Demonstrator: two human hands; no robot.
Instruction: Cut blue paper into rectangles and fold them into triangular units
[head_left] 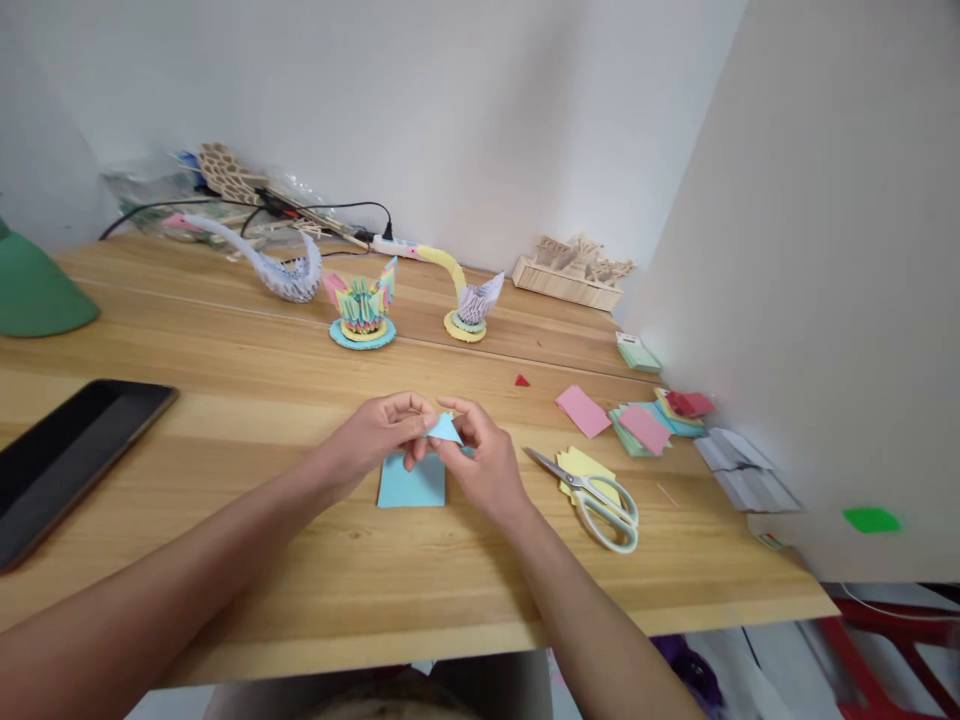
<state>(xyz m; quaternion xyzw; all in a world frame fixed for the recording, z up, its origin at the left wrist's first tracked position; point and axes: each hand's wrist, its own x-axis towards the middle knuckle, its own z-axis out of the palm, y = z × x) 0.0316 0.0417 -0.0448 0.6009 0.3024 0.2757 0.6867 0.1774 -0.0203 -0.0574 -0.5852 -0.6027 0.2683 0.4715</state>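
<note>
- The left hand (pixel 379 432) and the right hand (pixel 484 455) meet above the wooden table (pixel 247 400), both pinching a small folded blue paper piece (pixel 445 429) between fingertips.
- A flat blue paper sheet (pixel 411 482) lies on the table just beneath the hands.
- Scissors (pixel 596 495) rest on yellow paper (pixel 581 465) just right of the right hand.
- A dark tablet (pixel 64 455) lies at far left.

Left hand (pixel 379 432) and right hand (pixel 484 462) pinch a small blue folded paper (pixel 445 430), seemingly triangular, above blue sheet (pixel 410 483) mid-table (pixel 262 400).
</note>
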